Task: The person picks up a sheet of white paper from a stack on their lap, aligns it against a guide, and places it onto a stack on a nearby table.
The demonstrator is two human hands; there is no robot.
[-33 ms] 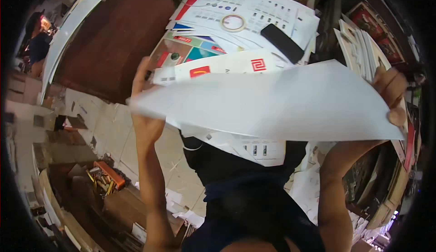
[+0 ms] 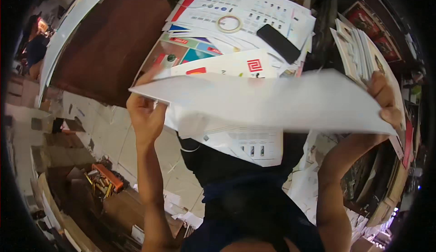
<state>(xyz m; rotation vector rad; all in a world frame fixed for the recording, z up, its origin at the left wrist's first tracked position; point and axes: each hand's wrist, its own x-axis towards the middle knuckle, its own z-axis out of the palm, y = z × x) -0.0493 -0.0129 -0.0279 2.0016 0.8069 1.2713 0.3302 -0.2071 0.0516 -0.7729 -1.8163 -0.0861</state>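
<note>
A large white paper sheet (image 2: 277, 104) is stretched across in front of me, its right part slightly blurred. My left hand (image 2: 146, 113) grips its left corner between thumb and fingers. At the sheet's right end my right hand (image 2: 385, 98) is closed on the edge. Under and behind it lie printed sheets (image 2: 259, 147), one of them with a red square emblem (image 2: 255, 65). Farther back on the paper pile (image 2: 204, 11) rest a roll of tape (image 2: 229, 24) and a black phone (image 2: 278, 43).
To the left of the pile is a dark brown board (image 2: 109, 43). On the right stands a bundle of papers or folders (image 2: 359, 52). Lower left, an orange box (image 2: 107, 177) with pencil-like sticks sits on a wooden surface, above a tiled floor (image 2: 181, 161).
The white sheet has lowered a little at the right and its middle has bent. My left hand now shows its thumb at the corner; my right hand has shifted slightly left.
</note>
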